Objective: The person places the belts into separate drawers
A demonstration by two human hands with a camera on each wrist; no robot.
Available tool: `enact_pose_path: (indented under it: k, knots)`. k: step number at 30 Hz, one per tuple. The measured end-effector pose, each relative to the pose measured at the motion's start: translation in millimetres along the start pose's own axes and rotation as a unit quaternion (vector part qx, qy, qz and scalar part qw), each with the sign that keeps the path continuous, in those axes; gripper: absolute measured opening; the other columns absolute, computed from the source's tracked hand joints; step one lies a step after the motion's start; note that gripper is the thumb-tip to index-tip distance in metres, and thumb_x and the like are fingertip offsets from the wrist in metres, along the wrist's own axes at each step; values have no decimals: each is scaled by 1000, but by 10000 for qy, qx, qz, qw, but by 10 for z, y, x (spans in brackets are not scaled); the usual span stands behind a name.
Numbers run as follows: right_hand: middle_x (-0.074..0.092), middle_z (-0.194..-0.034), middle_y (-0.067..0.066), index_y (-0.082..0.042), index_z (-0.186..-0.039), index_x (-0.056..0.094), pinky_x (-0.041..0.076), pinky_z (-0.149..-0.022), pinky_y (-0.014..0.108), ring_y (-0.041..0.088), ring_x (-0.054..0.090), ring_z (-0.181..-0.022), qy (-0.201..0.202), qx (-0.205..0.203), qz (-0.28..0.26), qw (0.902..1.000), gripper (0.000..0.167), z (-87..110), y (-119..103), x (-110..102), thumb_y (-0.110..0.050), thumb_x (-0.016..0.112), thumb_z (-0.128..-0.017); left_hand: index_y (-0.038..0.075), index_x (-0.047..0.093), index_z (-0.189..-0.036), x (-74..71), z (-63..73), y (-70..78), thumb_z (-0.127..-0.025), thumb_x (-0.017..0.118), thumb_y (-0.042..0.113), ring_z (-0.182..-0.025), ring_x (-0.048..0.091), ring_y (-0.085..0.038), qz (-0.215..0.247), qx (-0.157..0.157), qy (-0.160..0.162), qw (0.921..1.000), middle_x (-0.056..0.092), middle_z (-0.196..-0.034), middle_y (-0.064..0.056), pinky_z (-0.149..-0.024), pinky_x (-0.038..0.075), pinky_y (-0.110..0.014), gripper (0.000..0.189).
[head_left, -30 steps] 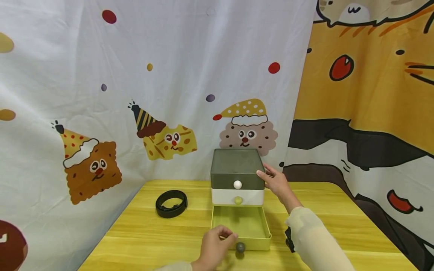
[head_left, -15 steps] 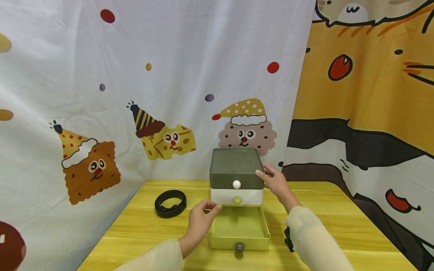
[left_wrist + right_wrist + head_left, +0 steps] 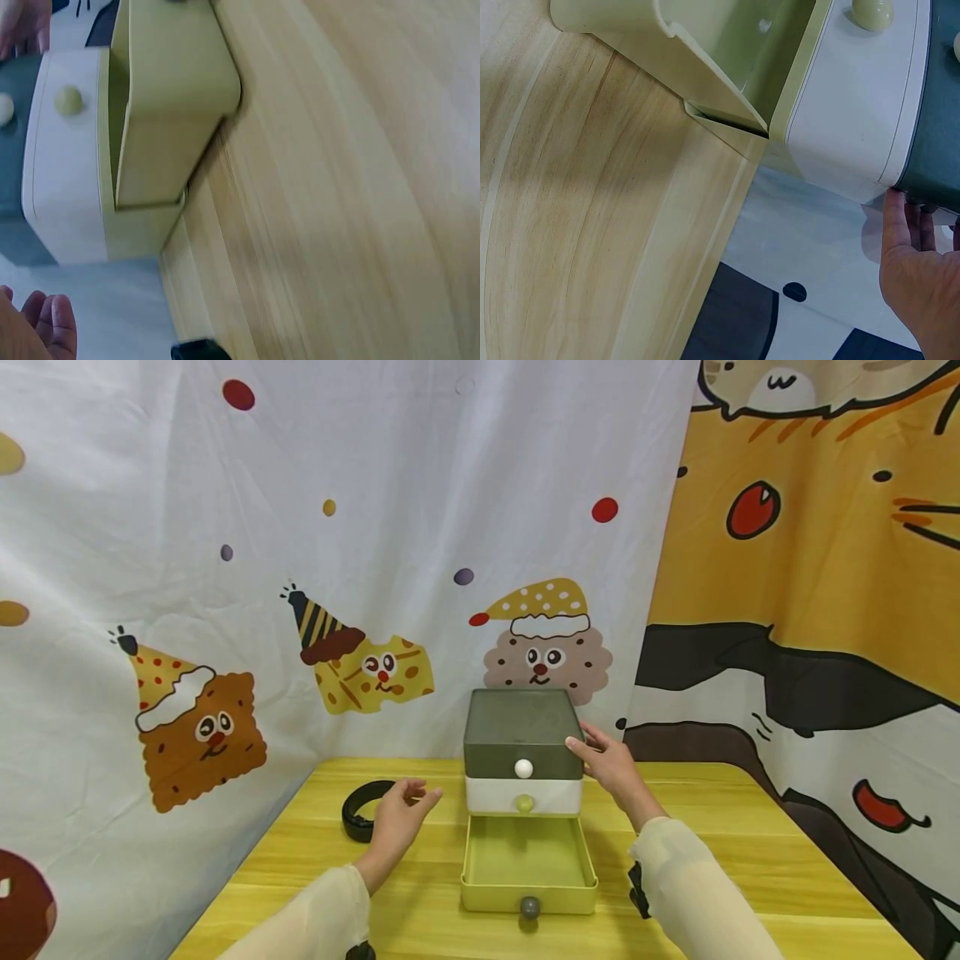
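Note:
A small drawer cabinet (image 3: 522, 718) with a dark green top tier and a white middle tier stands on the table. Its bottom yellow-green drawer (image 3: 491, 899) is pulled out, a grey knob (image 3: 530, 907) on its front; nothing lies inside. My right hand (image 3: 613, 770) rests on the cabinet's right side at the green tier, fingers extended along the side, thumb near the front corner. To the left, my left hand (image 3: 396, 822) holds nothing, its fingers loosely bent. It overlaps the right part of a coiled black belt (image 3: 358, 832) in the head view.
The wooden table (image 3: 427, 927) reaches back to a white cartoon-printed cloth (image 3: 405, 485). An orange and black printed cloth (image 3: 817, 568) hangs at the right. A white knob (image 3: 523, 768) and a yellow-green knob (image 3: 524, 803) stick out from the upper tiers.
My left hand has moved from beside the pulled-out drawer's knob, up along its left side, and leftward to the belt. The right hand, cabinet and drawer have stayed put.

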State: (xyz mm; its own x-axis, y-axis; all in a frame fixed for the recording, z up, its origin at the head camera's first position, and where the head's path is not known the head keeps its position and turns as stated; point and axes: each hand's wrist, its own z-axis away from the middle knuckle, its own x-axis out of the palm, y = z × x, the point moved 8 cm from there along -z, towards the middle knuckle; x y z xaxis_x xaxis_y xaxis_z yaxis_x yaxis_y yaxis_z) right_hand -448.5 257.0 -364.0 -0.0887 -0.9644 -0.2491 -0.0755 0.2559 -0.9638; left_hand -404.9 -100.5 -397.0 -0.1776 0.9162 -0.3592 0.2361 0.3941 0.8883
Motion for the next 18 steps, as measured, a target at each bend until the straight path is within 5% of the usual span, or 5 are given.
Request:
enact_pose_path:
  k: [18]
  knots:
    - [26, -156, 26, -16, -158, 28, 39, -106, 52, 41, 38, -138, -56, -27, -130, 9999, 78, 21, -14, 9, -43, 66, -95, 4, 47, -141, -422, -257, -453, -92, 69, 46, -115, 57, -35, -678, -354, 17, 9971, 55, -129, -24, -92, 49, -51, 69]
